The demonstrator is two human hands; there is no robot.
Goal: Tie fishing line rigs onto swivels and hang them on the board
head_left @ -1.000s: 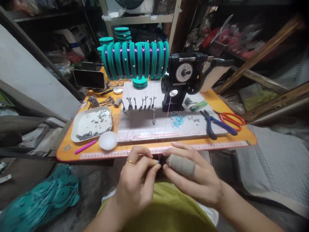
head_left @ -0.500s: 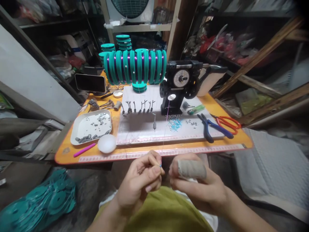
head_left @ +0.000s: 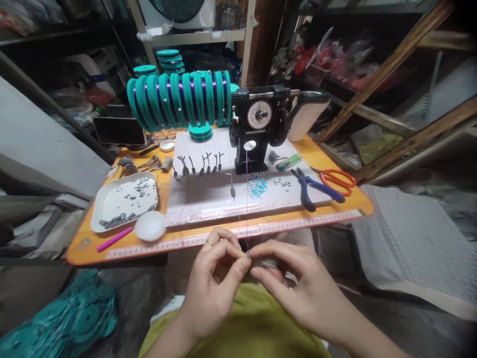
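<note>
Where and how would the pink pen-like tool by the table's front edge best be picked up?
Probably mid-barrel, from above on the person's left, thumb and finger across its narrow width: the pink tool lies flat and slanted, its far end close to the white bowl.

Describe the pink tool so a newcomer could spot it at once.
On the orange table, find the white tray at the left end. In front of the tray, beside the round white dish, lies a slim tool, set apart from both by its bright pink colour.

A thin gold ring [head_left: 209,242] circles a left hand [head_left: 218,281] finger; olive-green cloth [head_left: 242,328] covers the lap, white fabric [head_left: 169,304] showing alongside.
</note>
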